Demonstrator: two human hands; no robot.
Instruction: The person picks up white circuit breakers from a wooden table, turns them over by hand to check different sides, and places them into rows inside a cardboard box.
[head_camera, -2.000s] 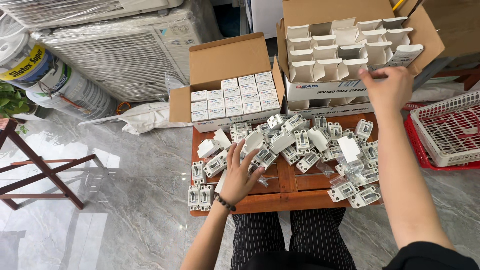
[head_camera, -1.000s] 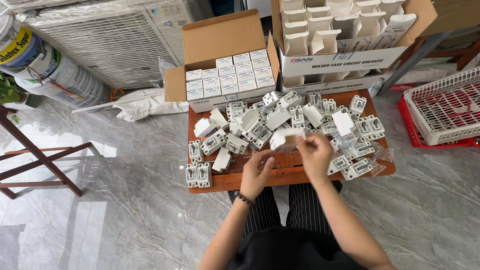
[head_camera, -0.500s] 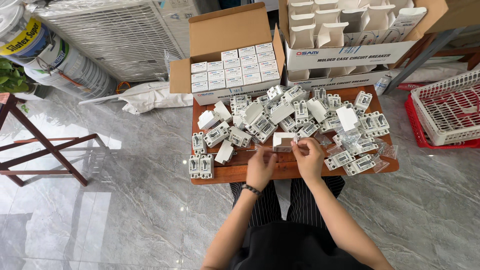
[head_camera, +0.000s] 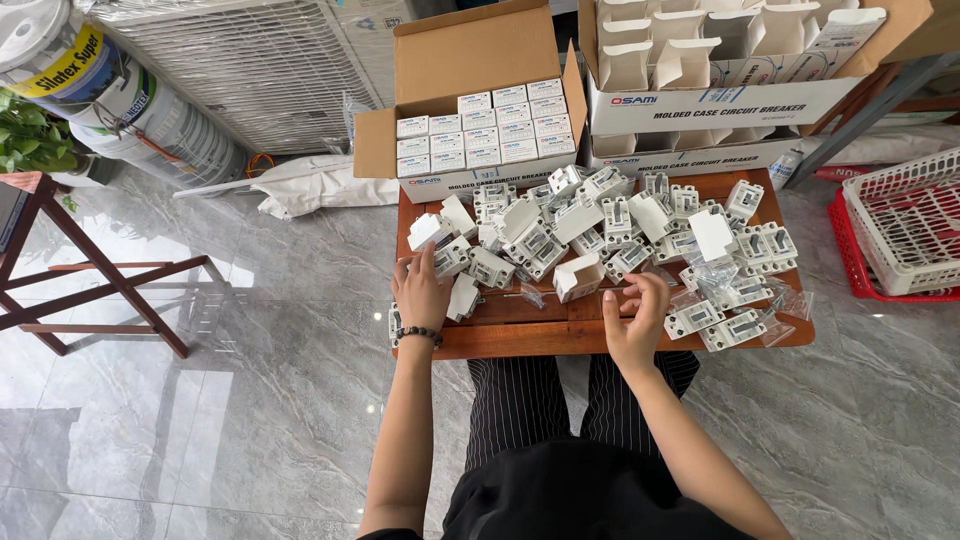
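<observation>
I sit at a low wooden table (head_camera: 520, 338) covered with several white circuit breakers (head_camera: 610, 222). My left hand (head_camera: 420, 292), with a bead bracelet on the wrist, lies spread at the table's left end, fingertips on a breaker (head_camera: 449, 258) there. My right hand (head_camera: 636, 318) hovers over the front edge with curled fingers; whether it holds anything is hidden. A small open white box (head_camera: 578, 277) stands on the table between my hands, touched by neither.
Behind the table a brown carton (head_camera: 490, 125) holds rows of small closed white boxes, and a bigger carton (head_camera: 700, 60) holds open empty ones. A red and white basket (head_camera: 900, 225) is right. A wooden frame (head_camera: 90, 280), buckets (head_camera: 110, 90) and a sack (head_camera: 320, 185) are left.
Both hands held the small white box at the table's middle. Now it stands alone, my left hand has moved left onto the breakers, and my right hand has drawn back slightly.
</observation>
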